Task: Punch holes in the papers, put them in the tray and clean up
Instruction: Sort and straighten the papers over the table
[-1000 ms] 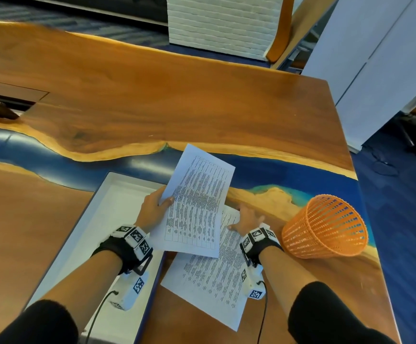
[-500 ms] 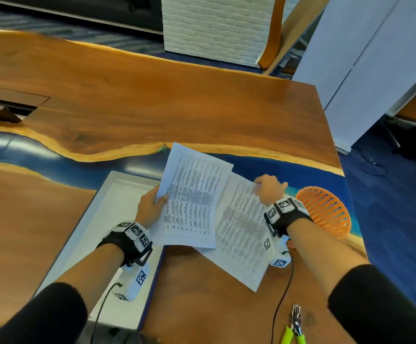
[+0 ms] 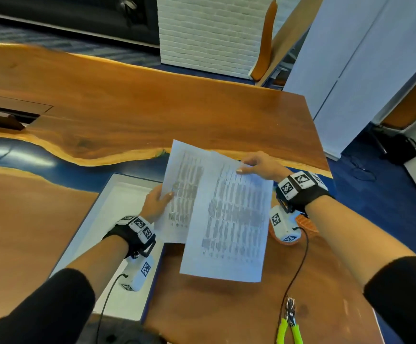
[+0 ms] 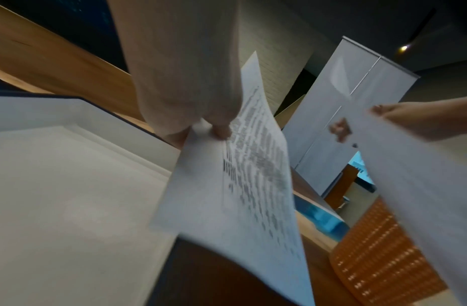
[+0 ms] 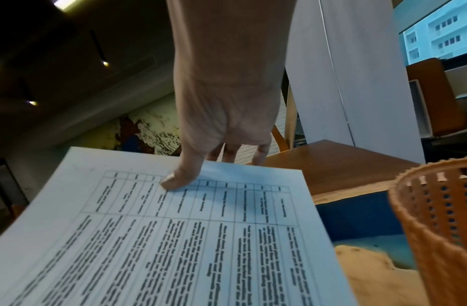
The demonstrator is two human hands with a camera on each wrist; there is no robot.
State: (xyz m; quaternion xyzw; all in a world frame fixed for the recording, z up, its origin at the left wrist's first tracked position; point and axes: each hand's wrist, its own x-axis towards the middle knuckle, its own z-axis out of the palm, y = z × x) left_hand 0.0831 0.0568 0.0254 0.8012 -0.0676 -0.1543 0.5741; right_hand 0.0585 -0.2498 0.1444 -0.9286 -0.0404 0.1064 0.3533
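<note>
Two hands, two printed sheets held up over the table

Nearest us we count one punch tool with green handles (image 3: 289, 328) lying on the wooden table (image 3: 152, 115). Above it the right hand (image 3: 260, 166) pinches the right sheet (image 3: 229, 219) at its far edge, thumb on top and fingers beneath, and that sheet overlaps the left sheet (image 3: 182, 180), which the left hand (image 3: 156, 202) grips by its left edge. Under the left hand lies one white tray (image 3: 97, 219); one orange basket (image 5: 436, 227) stands beside the right wrist. Both sheets are lifted clear of the tray, none inside it
</note>
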